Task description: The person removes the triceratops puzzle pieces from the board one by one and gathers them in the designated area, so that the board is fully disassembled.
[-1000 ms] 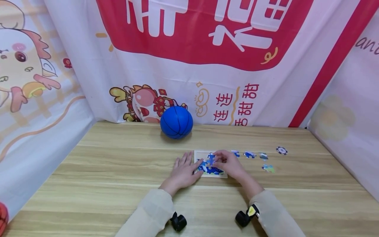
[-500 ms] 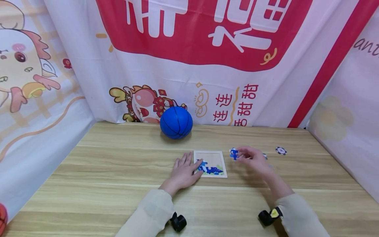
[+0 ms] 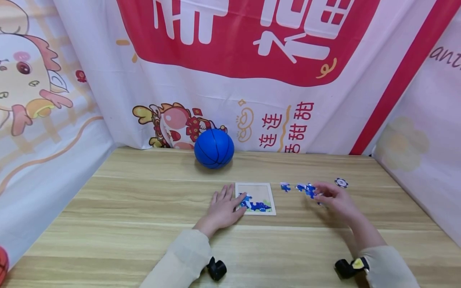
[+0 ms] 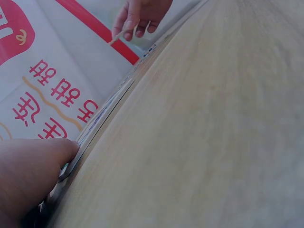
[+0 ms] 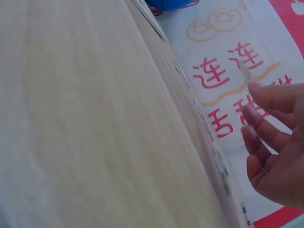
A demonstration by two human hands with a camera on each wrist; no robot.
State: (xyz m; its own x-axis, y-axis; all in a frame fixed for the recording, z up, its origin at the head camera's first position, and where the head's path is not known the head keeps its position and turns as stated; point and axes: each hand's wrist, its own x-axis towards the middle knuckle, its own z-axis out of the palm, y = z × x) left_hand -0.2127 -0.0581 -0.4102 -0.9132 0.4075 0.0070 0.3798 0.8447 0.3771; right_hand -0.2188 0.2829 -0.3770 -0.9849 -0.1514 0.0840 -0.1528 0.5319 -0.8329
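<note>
My right hand (image 3: 333,198) pinches a blue jigsaw puzzle piece (image 3: 310,191) between thumb and fingers, raised over the table right of the puzzle tray. The right wrist view catches that piece edge-on beyond the thumb tip. My left hand (image 3: 223,209) lies with fingers spread at the left side of the white-framed puzzle tray (image 3: 273,200), its thumb reaching over the frame. Joined blue and green pieces (image 3: 260,206) fill the tray's lower part; bare backing shows above them. Loose puzzle pieces lie to the right, one (image 3: 285,187) nearest the tray, another (image 3: 299,187) partly behind the held piece.
A blue ball (image 3: 214,149) rests at the back of the wooden table (image 3: 144,208), against the printed cloth (image 3: 223,92). A round blue-and-white chip (image 3: 341,183) lies beyond the right hand. Part of a red ball (image 3: 3,262) shows at the far left edge.
My right hand has lifted the blue puzzle piece out of the tray and carried it rightward, over the loose pieces. My left hand has stayed in place.
</note>
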